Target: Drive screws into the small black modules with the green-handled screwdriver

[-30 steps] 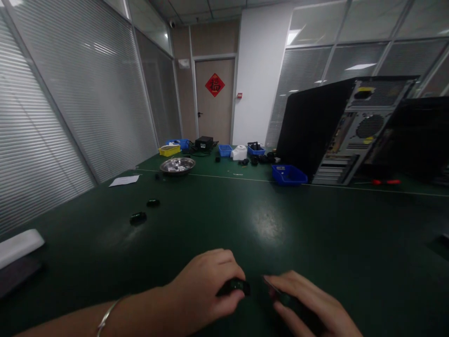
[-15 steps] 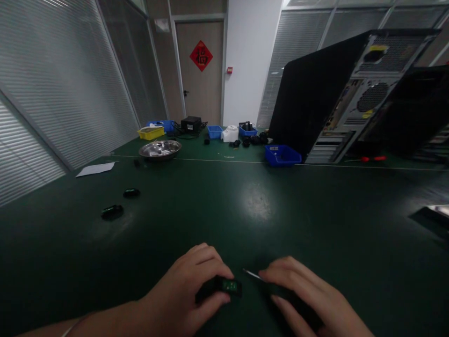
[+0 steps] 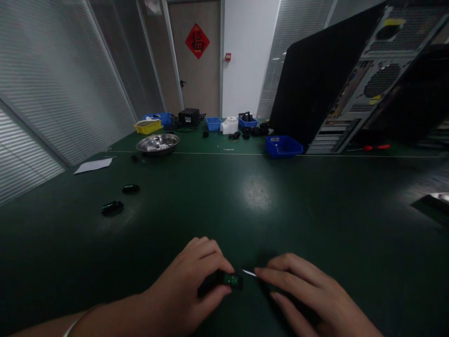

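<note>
Pinching small black part (image 3: 228,280), left hand (image 3: 189,290)

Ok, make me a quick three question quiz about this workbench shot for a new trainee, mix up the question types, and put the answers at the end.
1. True or false: the left hand pinches a small black part with a green face.
2. Multiple choice: what does the right hand point at that part? A) a red screwdriver B) a thin metal tip C) a sheet of paper
3. Fill in: on the green table, the steel bowl sits just in front of a ______ bin.

Key: 1 true; 2 B; 3 yellow.
</note>
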